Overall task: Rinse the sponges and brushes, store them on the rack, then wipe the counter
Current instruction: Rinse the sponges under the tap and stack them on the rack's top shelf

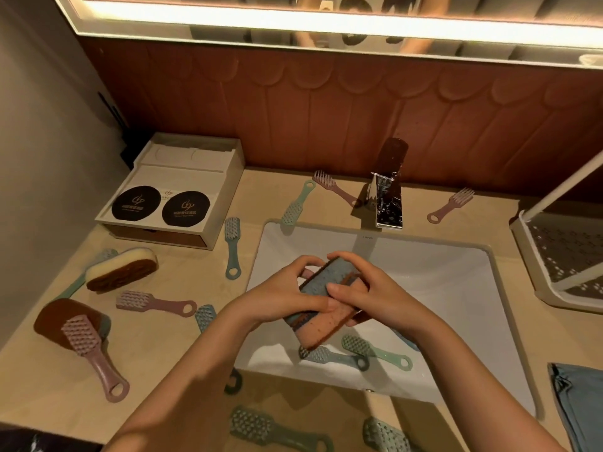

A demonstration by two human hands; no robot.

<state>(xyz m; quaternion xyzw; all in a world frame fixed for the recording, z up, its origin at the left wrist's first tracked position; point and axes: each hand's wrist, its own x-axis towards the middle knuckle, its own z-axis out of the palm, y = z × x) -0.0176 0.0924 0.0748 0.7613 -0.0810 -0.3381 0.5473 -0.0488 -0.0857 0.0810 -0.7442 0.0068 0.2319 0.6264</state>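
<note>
Left hand (287,295) and right hand (365,288) clasp a rectangular blue-topped brown sponge (321,301) over the white rectangular sink (456,288); apparently squeezing.

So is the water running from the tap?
It looks off: no stream shows below the faucet spout, though both hands hold the sponge over the sink.
</note>
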